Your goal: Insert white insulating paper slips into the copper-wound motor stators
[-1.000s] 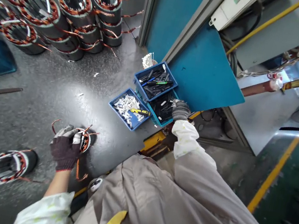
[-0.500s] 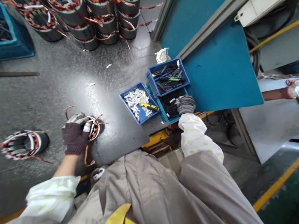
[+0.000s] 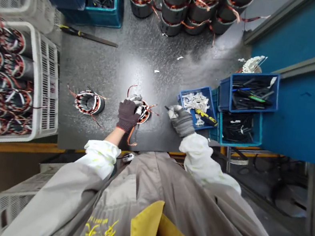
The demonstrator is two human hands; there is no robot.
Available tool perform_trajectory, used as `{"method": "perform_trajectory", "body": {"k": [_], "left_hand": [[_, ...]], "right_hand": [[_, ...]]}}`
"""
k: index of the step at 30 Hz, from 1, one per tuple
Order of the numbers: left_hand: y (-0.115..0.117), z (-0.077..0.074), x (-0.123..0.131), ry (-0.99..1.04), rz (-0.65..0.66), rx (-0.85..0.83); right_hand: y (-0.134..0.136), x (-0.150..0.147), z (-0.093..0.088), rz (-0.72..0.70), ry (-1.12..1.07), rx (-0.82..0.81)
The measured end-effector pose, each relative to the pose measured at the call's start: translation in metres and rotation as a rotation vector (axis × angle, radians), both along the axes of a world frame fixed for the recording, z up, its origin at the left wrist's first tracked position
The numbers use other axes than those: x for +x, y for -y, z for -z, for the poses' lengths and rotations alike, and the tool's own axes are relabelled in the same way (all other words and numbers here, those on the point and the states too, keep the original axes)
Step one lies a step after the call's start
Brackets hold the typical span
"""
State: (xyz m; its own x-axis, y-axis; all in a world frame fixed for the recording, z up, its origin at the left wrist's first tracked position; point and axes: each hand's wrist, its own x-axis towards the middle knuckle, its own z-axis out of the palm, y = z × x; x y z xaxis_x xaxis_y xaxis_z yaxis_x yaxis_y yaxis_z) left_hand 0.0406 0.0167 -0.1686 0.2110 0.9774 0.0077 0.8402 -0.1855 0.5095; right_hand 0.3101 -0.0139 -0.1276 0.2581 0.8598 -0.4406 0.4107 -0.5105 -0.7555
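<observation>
My left hand [image 3: 128, 113], in a dark glove with pale fingertips, is closed around the near side of a small wound motor stator [image 3: 145, 114] with copper leads. Part of the stator is hidden behind the fingers. To its right, above the table, my right hand [image 3: 181, 121] in a grey glove pinches a short thin black strip [image 3: 167, 108] that points at the stator. Another stator [image 3: 89, 102] lies on its side left of my left hand. Beside my right hand is a blue tray [image 3: 184, 93] of white slips with a yellow-handled cutter [image 3: 205, 117].
Blue [image 3: 225, 90] and teal bins [image 3: 261, 132] of black pieces stand at right, by a blue panel [image 3: 306, 120]. Stacked stators [image 3: 173, 13] stand at the back. A file [image 3: 98, 39] lies at back left, near more bins. A white crate [image 3: 50, 95] of stators is at left.
My right hand has come out of the teal bin and moved left toward the stator, with a black strip in its fingers. My left hand stays on the stator. The view has turned left.
</observation>
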Motion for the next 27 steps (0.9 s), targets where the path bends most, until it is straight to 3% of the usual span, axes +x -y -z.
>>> {"method": "perform_trajectory", "body": {"k": [4,7,9,14,17,21,24,27], "left_hand": [[0.000,-0.001,-0.001,-0.007,0.030,0.007],[0.000,-0.001,0.000,0.019,0.032,-0.001],[0.000,-0.001,0.000,0.036,0.018,0.001],[0.001,-0.003,0.001,0.038,0.006,-0.001],[0.002,-0.004,0.001,0.035,0.020,0.003],[-0.001,0.002,-0.001,0.014,0.020,-0.011],[-0.008,0.008,-0.006,-0.013,0.028,-0.055],[-0.017,0.015,-0.013,-0.024,0.077,-0.090]], "right_hand": [[-0.027,-0.017,0.008,-0.312,0.324,-0.033],[-0.030,-0.011,0.014,-0.418,0.367,0.014],[-0.029,-0.006,0.022,-0.385,0.233,0.067],[-0.034,-0.004,0.050,-0.138,-0.208,0.131],[-0.037,-0.012,0.052,-0.143,-0.380,0.142],[-0.046,-0.019,0.042,-0.208,-0.476,0.139],[-0.065,-0.028,0.042,-0.096,-0.483,0.134],[-0.094,-0.060,0.054,-0.015,-0.516,0.119]]}}
